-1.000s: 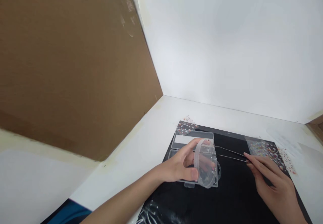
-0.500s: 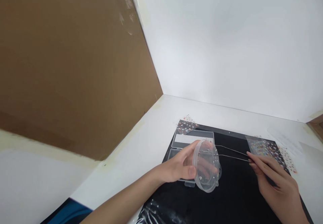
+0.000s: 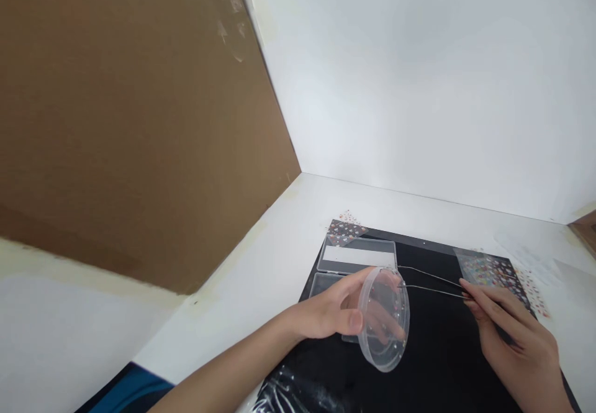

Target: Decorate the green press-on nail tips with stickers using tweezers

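My left hand (image 3: 339, 307) grips a round clear plastic container (image 3: 384, 323), tilted so its open face points to the right. Small shiny bits cling inside it. My right hand (image 3: 516, 332) pinches metal tweezers (image 3: 435, 281), whose two prongs are spread apart and reach the container's upper rim. Whether the tips hold anything is too small to tell. Behind my left hand lies an opened clear rectangular case (image 3: 314, 285) with a white label (image 3: 358, 256) in its lid, partly covered by the hand.
A black mat (image 3: 437, 357) lies on the white table (image 3: 242, 276). Speckled clear sheets (image 3: 347, 231) (image 3: 493, 273) rest at its back corners. Crinkled clear plastic (image 3: 298, 394) is at the front. Brown cardboard (image 3: 139, 121) stands at left, a white panel (image 3: 419, 90) behind.
The round container has moved slightly down and turned in my left hand. My right hand with the tweezers has shifted slightly to the right.
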`<state>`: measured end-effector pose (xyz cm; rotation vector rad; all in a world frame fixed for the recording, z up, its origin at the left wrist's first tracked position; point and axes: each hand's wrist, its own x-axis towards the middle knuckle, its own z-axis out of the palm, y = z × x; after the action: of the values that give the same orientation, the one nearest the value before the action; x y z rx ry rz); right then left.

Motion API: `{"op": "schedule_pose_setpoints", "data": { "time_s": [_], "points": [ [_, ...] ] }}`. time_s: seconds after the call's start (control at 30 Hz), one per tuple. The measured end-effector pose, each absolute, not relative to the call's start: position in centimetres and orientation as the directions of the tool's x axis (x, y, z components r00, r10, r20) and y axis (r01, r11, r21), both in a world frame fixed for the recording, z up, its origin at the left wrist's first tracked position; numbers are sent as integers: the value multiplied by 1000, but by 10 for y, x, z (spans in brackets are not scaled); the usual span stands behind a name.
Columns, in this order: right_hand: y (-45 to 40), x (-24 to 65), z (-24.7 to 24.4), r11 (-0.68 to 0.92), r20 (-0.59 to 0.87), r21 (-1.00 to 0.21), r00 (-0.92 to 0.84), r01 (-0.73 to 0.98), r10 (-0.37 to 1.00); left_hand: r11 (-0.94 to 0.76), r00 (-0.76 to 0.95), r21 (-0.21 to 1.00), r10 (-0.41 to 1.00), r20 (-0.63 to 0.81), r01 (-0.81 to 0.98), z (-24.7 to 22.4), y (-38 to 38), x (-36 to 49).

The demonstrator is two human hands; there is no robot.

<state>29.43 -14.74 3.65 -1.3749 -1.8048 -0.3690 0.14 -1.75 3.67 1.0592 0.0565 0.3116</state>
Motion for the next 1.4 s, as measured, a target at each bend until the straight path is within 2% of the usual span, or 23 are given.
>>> {"op": "schedule_pose_setpoints", "data": {
  "time_s": [0.47, 0.7, 1.13, 1.4],
  "points": [
    [-149, 286, 47, 370, 769, -203, -87, 907, 634, 473, 968, 855, 225, 115, -212, 33, -22, 6],
    [-150, 284, 50, 364, 766, -200, -86, 910, 637, 494, 983, 858, 169, 65, -142, 36, -24, 8],
    [-151, 273, 54, 343, 828, -162, -61, 925, 558, 521, 991, 844, 96, 89, -127, 38, -26, 11],
    [-153, 276, 55, 377, 830, -124, -112, 918, 546, 454, 989, 885, 145, 42, -104, 33, -24, 9]
  ]
}}
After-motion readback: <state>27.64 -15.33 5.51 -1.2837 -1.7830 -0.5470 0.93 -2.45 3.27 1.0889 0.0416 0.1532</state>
